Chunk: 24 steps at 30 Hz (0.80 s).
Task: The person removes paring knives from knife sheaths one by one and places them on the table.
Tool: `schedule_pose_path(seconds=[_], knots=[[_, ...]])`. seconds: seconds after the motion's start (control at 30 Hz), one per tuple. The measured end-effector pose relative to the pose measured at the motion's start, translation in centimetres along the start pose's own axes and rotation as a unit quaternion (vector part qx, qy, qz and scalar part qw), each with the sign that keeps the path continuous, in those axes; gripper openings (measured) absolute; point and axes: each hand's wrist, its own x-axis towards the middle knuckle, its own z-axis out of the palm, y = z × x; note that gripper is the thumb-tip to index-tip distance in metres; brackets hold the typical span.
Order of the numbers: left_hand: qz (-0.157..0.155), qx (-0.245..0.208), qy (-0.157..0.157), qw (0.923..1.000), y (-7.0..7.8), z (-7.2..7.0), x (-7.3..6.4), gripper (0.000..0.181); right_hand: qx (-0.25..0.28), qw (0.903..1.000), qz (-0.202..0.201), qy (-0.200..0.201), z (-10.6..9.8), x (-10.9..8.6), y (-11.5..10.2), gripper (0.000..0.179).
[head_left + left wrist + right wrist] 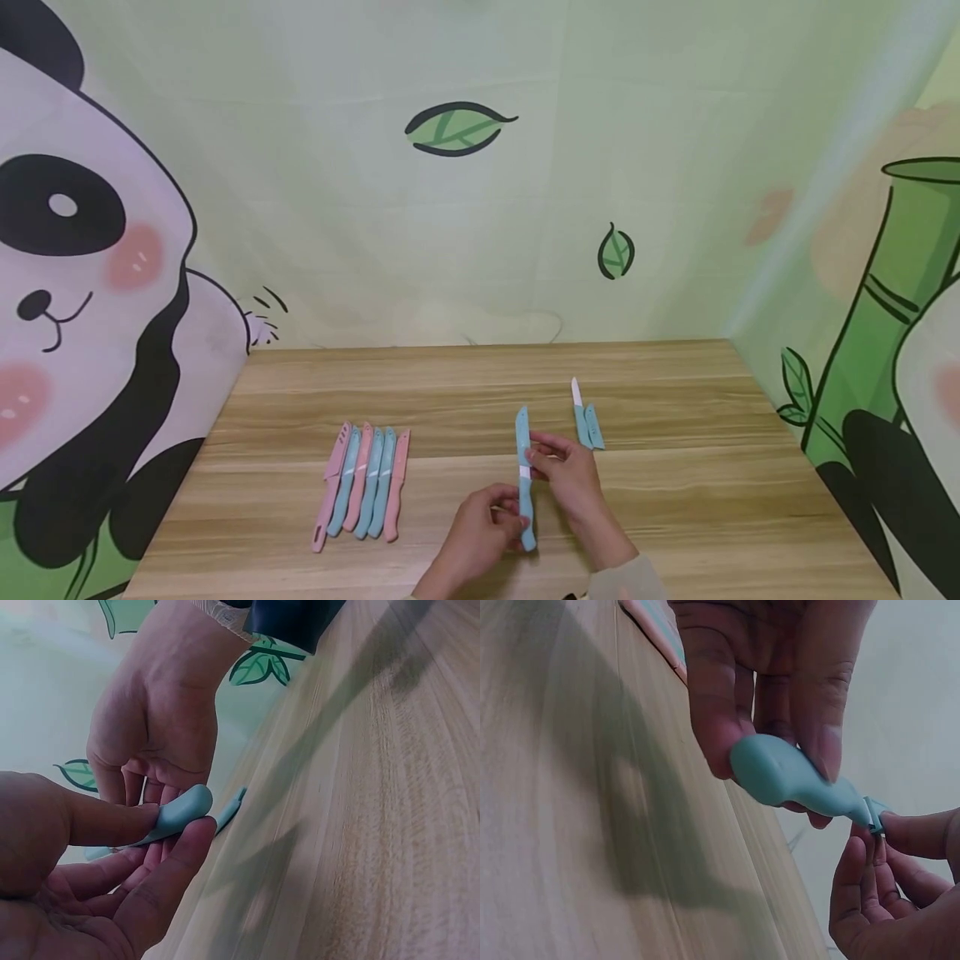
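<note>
Two hands share one blue knife [527, 505], held up off the worktop [690, 500] roughly in front of the person. The left hand [483, 529] pinches its handle, thumb against fingers, while the right hand [576, 479] grasps the blue cover [522, 429] over the blade. Gripping opposite ends probably lets one part be steadied against the other and keeps skin away from the edge. A pale strip shows between cover and handle, so the cover may not be fully seated; which way it is being worked cannot be told.

Six covered knives [371, 492], pink and blue, lie side by side to the left, handles toward the person, likely so each is easy to pick out. Just beyond the right hand, a small knife [582, 427] has its white blade bare, tip pointing away, with a loose cover [594, 427] beside it. That pair sits close to the knuckles and could be nudged. A printed cloth [337, 192] backs the worktop.
</note>
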Motion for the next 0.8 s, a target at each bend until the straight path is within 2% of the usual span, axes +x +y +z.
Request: schedule_pose_path(seconds=[0.4,0.8], knots=[[-0.008,0.003,-0.004,1.0000,-0.22,-0.10,-0.01,0.035,-0.004,0.9999,0.006,-0.010,-0.07,0.02,-0.23,0.032],[-0.010,-0.006,0.002,0.9999,-0.12,-0.02,0.00,0.035,0.005,0.9999,0.000,0.010,0.23,0.09,-0.12,0.031]])
